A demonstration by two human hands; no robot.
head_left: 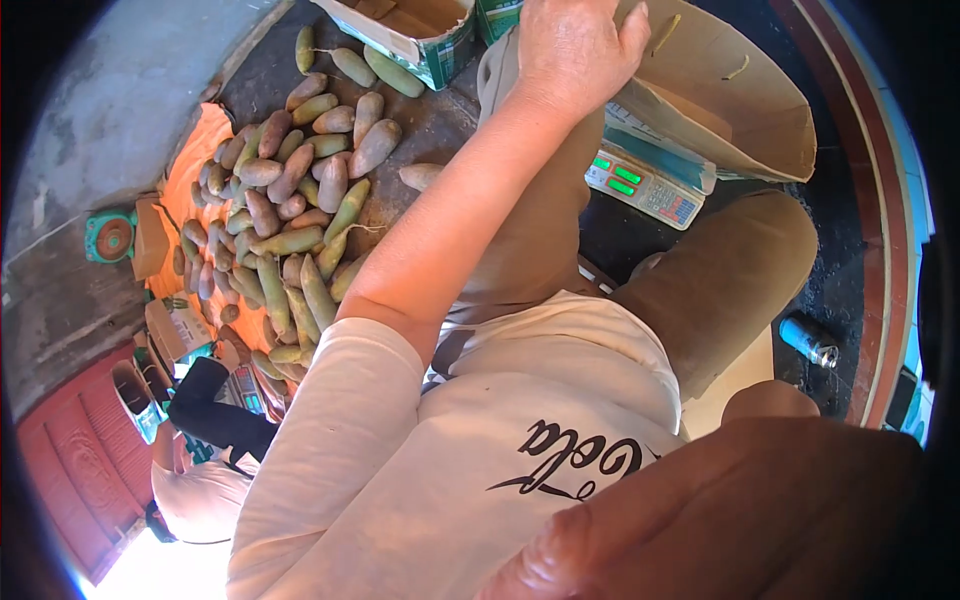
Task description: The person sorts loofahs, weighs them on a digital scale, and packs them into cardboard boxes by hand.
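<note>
My left hand (580, 55) is at the top edge, above my knee and beside an open cardboard box (740, 95). Its thumb shows; the other fingers are cut off, so any grip is unclear. The box rests by a digital scale (645, 190) with lit green displays. Very close to the camera, my right hand (720, 510) fills the lower right, dark and blurred, in front of my white shirt. Whether its fingers hold anything is hidden. Many green and reddish-brown long root vegetables (290, 180) lie piled on the left, away from both hands.
An orange sheet (207, 130) lies under the pile. Another open box (445, 50) is at the top. A can (808, 338) lies on the dark floor at right. Another person (200, 490) works at lower left, near boxes and a scale. A green round object (110, 237) stands left.
</note>
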